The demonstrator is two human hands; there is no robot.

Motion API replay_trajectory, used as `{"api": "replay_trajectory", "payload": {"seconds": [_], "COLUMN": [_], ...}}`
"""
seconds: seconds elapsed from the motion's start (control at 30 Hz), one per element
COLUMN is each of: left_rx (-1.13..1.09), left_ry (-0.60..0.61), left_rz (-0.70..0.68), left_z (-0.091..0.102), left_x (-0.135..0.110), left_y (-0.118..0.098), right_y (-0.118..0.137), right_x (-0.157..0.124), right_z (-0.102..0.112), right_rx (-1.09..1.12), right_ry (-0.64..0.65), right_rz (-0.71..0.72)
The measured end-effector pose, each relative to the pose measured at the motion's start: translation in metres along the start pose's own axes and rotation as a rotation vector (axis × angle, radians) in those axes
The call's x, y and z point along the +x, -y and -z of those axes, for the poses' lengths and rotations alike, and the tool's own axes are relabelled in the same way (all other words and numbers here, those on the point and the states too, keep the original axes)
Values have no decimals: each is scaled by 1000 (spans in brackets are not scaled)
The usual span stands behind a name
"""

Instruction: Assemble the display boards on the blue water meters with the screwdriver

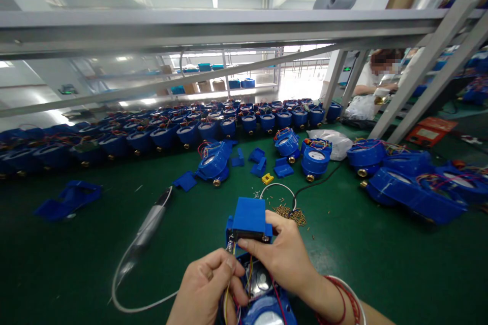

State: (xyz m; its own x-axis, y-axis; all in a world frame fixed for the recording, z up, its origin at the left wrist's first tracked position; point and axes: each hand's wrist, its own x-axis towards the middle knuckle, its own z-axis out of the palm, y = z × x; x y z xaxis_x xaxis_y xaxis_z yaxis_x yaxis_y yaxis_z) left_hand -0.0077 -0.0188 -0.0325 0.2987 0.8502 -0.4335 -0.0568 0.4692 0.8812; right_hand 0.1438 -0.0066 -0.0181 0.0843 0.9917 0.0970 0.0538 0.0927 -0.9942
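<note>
My right hand (292, 251) is closed around a blue plastic box (249, 216), with the thumb on its near edge and the fingers behind it. At the box's near left corner, my left hand (213, 284) is closed in a pinch. A small silver ribbed metal part (230, 245) shows at those fingertips; its exact kind is unclear. Yellow and other thin wires (250, 277) run from the box past my left fingers. Below sits an opened blue meter (269, 310), partly hidden by my hands, with a dark interior and a round dial.
Brass screws (292, 215) lie piled beyond my right hand, near a yellow block (267, 179). A pen-like tool (154, 218) with a white cable lies left. Rows of blue meters (198, 132) line the back; more meters (412, 188) stand right. A co-worker (379, 73) is behind the frame posts.
</note>
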Motion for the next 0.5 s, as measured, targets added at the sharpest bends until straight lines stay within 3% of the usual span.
{"api": "replay_trajectory", "payload": {"seconds": [0.3, 0.5], "left_rx": [14, -115], "left_ry": [4, -51], "left_rz": [-11, 6], "left_z": [3, -1], "left_x": [-4, -4], "left_y": [-2, -6], "right_y": [0, 1], "right_x": [2, 1], "right_z": [2, 4], "right_rx": [173, 60], "right_ry": [82, 68], "right_rz": [-107, 18]}}
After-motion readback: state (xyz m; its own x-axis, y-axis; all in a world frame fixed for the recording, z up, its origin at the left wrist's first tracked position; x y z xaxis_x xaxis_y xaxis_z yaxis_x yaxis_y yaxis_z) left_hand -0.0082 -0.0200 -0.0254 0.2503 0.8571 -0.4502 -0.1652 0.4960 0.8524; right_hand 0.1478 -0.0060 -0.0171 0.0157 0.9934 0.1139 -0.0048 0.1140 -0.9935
